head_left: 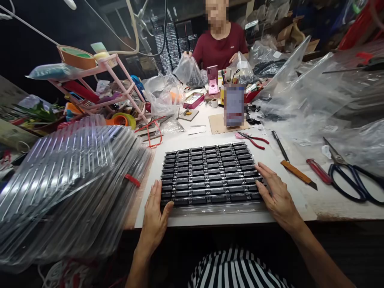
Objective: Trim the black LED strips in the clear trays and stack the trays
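A clear plastic tray [207, 209] lies on white paper in front of me, packed with rows of small black parts [211, 174] that show fine silvery pins. My left hand [156, 210] holds the tray's left side, fingers along the edge and thumb at the near corner. At the opposite edge, my right hand [274, 194] grips the right side with thumb and fingers slightly apart. The undersides of both hands are hidden. Red-handled pliers [255, 140] lie just beyond the tray's far right corner.
Stacked clear plastic trays [69, 180] lean at the left beside a pink rack [111, 80]. On the right are a utility knife [298, 174], a red-handled tool [318, 171] and large scissors [354, 176]. Across the table, a person [220, 44] handles plastic bags near a phone [234, 106].
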`<state>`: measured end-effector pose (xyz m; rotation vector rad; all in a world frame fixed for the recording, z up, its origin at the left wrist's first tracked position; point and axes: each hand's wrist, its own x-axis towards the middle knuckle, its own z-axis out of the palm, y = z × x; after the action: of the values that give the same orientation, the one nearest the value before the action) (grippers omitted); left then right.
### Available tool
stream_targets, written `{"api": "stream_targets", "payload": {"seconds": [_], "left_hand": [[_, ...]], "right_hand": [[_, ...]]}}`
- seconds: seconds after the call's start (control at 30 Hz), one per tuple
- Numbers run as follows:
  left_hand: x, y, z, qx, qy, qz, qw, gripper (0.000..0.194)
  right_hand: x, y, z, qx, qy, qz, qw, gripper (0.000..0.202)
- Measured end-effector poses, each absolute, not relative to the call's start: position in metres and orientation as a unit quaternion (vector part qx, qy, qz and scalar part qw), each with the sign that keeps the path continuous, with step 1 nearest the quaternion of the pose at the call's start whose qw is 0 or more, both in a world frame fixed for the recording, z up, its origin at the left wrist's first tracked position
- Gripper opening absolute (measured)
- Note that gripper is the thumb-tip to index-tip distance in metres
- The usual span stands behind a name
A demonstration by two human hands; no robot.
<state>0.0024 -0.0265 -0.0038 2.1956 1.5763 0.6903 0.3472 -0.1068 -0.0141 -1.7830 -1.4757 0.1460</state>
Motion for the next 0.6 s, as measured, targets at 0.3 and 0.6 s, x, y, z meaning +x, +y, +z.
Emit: {"api": "stream_targets", "payload": {"seconds": [0.3,0.6], "left_hand": [[0.004,-0.029,-0.001,0.775,0.549,0.256,0.182,0.067],[0.003,-0.031,0.005,0.769,0.546,0.253,0.217,0.066]], "right_hand": [[0.346,-0.107,-0.014,-0.702,-0.589,0.059,0.395,0.043],[0.345,-0.115,-0.009,-0.730,-0.520,0.107,0.431,0.048]]}}
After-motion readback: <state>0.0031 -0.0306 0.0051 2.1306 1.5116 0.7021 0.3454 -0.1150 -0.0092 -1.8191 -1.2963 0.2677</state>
